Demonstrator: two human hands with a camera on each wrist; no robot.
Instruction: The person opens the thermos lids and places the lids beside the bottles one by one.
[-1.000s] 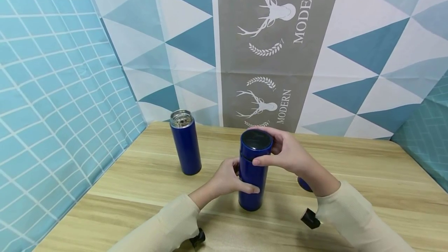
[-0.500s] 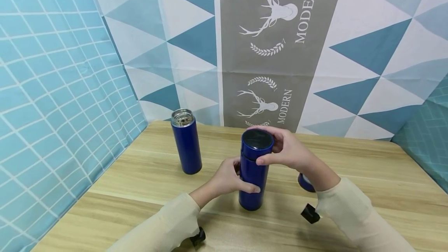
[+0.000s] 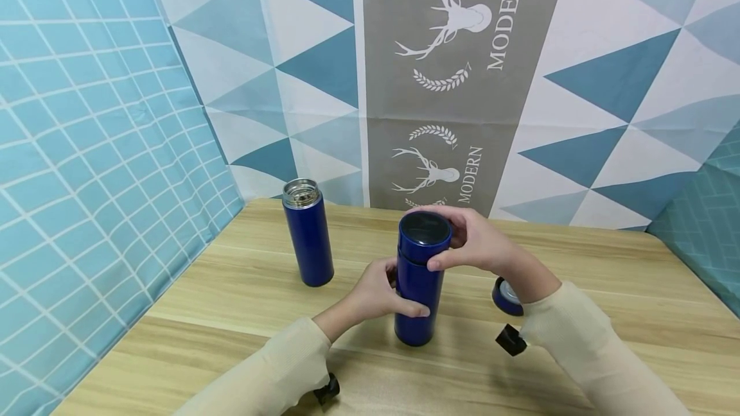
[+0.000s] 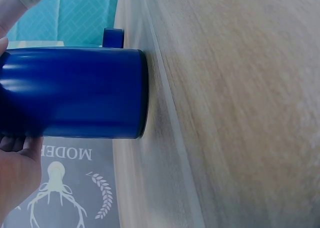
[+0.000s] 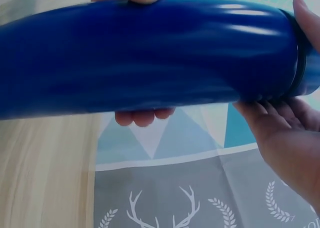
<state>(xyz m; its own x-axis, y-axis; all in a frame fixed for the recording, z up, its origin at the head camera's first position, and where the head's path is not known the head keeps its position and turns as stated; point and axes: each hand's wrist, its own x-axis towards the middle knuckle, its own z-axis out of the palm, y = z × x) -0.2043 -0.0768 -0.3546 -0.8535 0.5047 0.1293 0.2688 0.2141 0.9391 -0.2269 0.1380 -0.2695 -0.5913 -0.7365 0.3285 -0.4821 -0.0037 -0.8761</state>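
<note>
A blue thermos bottle (image 3: 417, 297) with a black-topped lid (image 3: 424, 234) stands upright on the wooden table. My left hand (image 3: 376, 297) grips its body from the left, fingers behind and thumb across the front. Around the lid and the seam just below it, my right hand (image 3: 474, 239) curls its fingers and thumb. In the right wrist view the dark seam between lid and body (image 5: 150, 58) shows. Further left stands a second blue thermos bottle (image 3: 309, 236) without a lid, its steel neck bare.
Partly hidden by my right forearm, a loose blue lid (image 3: 507, 300) lies on the table (image 3: 370, 377). Patterned cloth (image 3: 312, 82) hangs behind the table, and a blue tiled-pattern cloth (image 3: 87, 146) borders the left. Small black devices (image 3: 511, 340) sit under both wrists.
My right thumb has shifted slightly rightward around the lid's lower edge. More of the loose lid shows beside the right forearm. The left hand and both bottles stay in place.
</note>
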